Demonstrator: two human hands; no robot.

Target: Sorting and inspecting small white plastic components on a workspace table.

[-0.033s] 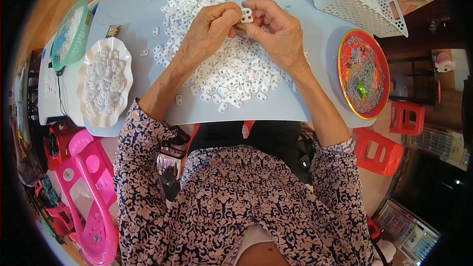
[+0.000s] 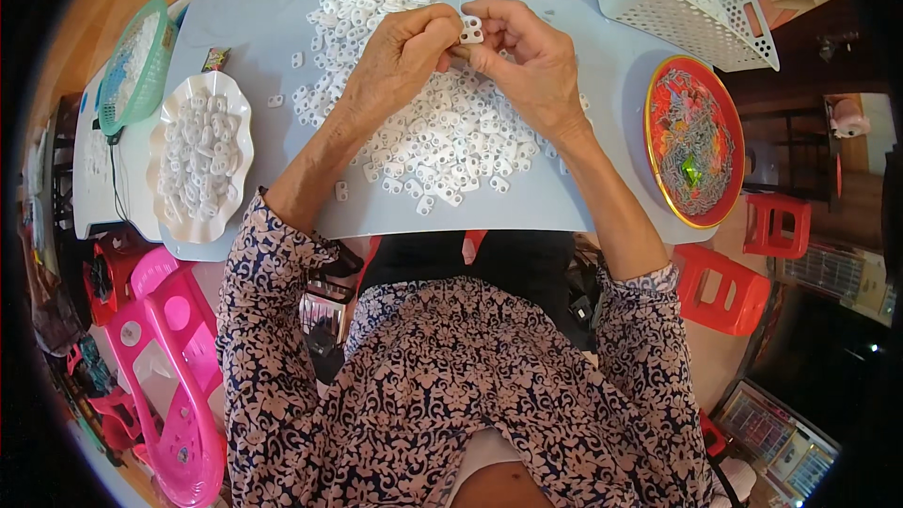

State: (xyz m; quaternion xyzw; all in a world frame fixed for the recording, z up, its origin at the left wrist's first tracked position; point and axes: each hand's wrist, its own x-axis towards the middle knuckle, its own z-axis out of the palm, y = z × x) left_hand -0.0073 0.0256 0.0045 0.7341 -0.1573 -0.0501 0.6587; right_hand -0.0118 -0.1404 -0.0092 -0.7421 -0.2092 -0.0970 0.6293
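Observation:
Above a heap of small white two-holed plastic pieces (image 2: 442, 146), both my hands meet over the grey-blue table (image 2: 301, 216). Between them is one white plastic piece (image 2: 471, 31) with dark holes showing. My right hand (image 2: 533, 64) pinches it with the thumb and forefinger, the other fingers curled. My left hand (image 2: 403, 52) is closed, its fingertips pressed to the piece's left side. Whether it also grips something smaller is hidden by the fingers.
To the left stand a scalloped white dish (image 2: 246, 136) of white pieces and a green basket (image 2: 167, 42). On the right are a red gold-rimmed tray (image 2: 649, 146) of small grey metal parts and a white perforated basket (image 2: 658, 23). Red stools (image 2: 722, 290) and a pink chair (image 2: 179, 414) flank me.

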